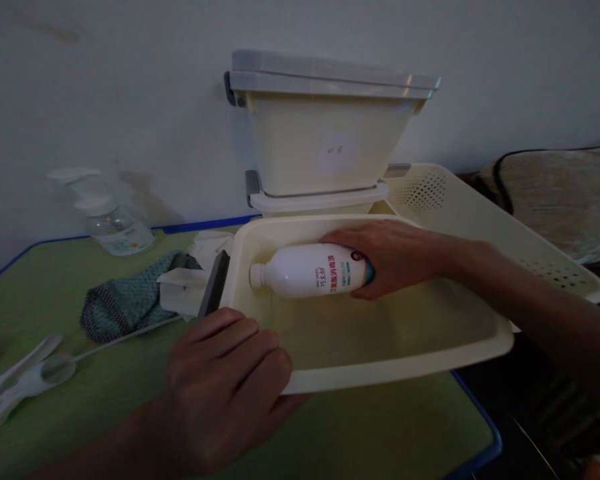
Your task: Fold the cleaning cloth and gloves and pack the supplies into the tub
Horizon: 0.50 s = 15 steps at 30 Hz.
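My right hand (387, 257) is wrapped round the base of a white bottle (307, 270) with red and green print, holding it on its side inside an open cream plastic bin (380, 363). The bottle's cap points left. My left hand (225, 387) grips the bin's near left rim, fingers curled over the edge. The bin rests on a green table (80, 413) with a blue border.
Behind the open bin stand two stacked cream bins with grey lids (330, 127). A perforated cream lid or basket (460, 213) lies to the right. On the left lie a knitted sock (125, 300), white tissue (185, 290), a clear pump bottle (105, 213) and a white clip (20, 383).
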Motion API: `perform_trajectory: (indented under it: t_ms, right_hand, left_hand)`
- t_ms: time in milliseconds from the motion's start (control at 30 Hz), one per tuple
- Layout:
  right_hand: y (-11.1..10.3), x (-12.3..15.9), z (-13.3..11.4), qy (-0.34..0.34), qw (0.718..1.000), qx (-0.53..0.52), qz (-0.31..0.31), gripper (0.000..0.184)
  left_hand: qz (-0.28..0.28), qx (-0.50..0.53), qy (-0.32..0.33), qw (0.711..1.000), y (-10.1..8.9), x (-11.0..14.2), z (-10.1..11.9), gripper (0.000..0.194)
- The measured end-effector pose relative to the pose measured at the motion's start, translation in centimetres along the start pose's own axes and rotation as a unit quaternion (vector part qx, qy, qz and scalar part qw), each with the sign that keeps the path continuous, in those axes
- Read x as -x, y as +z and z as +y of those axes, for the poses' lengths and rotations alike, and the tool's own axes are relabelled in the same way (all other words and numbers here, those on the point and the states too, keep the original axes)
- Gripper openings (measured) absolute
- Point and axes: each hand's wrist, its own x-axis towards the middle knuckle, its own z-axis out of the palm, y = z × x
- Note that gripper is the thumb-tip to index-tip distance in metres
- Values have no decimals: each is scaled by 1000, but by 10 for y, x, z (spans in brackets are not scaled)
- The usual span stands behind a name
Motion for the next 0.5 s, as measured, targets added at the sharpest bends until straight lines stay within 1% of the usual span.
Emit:
perform_trajectory:
  t_ms: [167,300,433,500]
  right_hand:
    - [2,-2,0,1,1000,23,6,58]
    - [4,-1,-2,9,999,38,-4,58]
    - [4,-1,-3,6,999,41,-25,55]
    - [4,-1,-4,3,998,40,-42,53]
  left_hand:
    - [-12,-14,8,1000,-2,-1,-2,32]
    - [-13,-15,14,1000,-3,-1,-3,31]
    - [1,-19,-17,1000,-1,4,1,27]
    - [-5,-39,-34,999,1,8,3,29]
